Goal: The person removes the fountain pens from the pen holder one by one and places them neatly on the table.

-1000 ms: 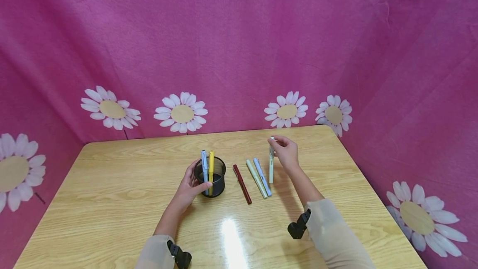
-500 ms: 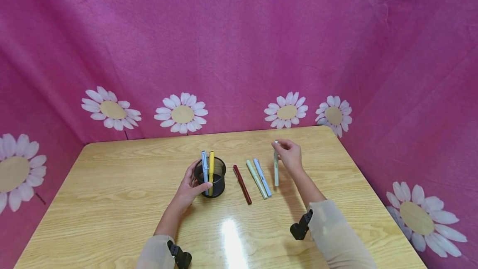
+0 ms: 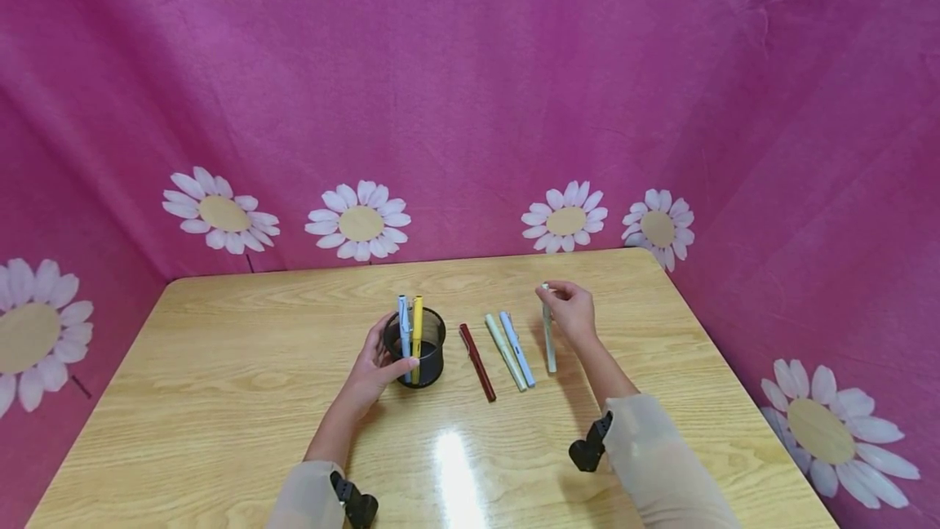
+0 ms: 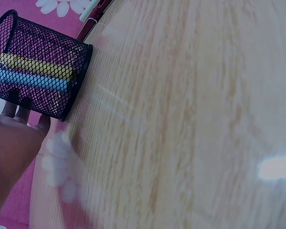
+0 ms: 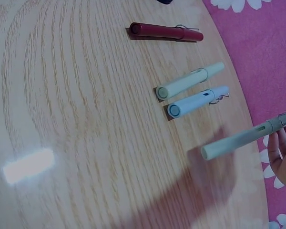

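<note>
My left hand [image 3: 370, 372] grips a black mesh pen cup [image 3: 433, 367], with the thumb across its front and the other fingers round its far left side. Inside stand a light blue pen [image 3: 405, 331] and a yellow pen [image 3: 418, 323], which show through the mesh in the left wrist view. To the right, my right hand [image 3: 574, 315] pinches a pale green pen [image 5: 238, 142] near its clip end. That pen points down and tilts slightly, its lower end close over the table. Left of it lie a light blue pen [image 3: 517, 349], another pale green pen [image 3: 505, 352] and a dark red pen [image 3: 478, 363].
The wood-grain table [image 3: 220, 398] has a bright light reflection near its front. Behind and at the sides hangs a pink cloth [image 3: 470, 104] with daisies. A small black camera [image 3: 587, 447] sits on the right sleeve, another [image 3: 356, 503] on the left.
My right hand has moved a little right and down towards me with the pale green pen, which now leans slightly. The left hand and cup stay in place.
</note>
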Available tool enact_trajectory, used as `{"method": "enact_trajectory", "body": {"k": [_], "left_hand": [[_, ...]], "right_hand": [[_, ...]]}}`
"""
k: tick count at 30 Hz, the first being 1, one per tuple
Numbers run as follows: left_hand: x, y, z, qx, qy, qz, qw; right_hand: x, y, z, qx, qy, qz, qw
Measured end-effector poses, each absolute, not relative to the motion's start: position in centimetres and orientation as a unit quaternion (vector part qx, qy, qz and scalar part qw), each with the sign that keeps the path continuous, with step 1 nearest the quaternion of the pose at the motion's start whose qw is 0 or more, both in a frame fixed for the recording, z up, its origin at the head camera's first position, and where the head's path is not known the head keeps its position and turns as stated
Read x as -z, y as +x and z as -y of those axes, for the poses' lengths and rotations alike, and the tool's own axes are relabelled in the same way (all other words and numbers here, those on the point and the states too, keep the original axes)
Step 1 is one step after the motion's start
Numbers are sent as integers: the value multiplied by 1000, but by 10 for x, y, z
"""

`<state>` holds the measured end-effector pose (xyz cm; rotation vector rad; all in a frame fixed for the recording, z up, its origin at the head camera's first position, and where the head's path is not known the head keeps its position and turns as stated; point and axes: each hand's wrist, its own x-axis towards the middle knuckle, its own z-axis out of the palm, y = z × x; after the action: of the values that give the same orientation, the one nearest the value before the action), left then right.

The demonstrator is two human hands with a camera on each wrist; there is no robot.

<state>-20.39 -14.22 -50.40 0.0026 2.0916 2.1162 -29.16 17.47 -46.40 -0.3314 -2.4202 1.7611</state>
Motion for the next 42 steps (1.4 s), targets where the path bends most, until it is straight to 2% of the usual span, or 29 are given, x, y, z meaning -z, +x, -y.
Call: {"method": "enact_trajectory", "body": {"k": [7,20,42], "left_hand": [[503,-204,142,-707,3,-703,82],[501,-203,142,-705,6,-705,80],[504,-204,143,-707,8,-702,81]], "right_hand": [[474,-293,-174,-562,-115,818,55],[491,-294,-167,-534,-112,834,81],[515,-290,-151,-523,-138,839,66]]}}
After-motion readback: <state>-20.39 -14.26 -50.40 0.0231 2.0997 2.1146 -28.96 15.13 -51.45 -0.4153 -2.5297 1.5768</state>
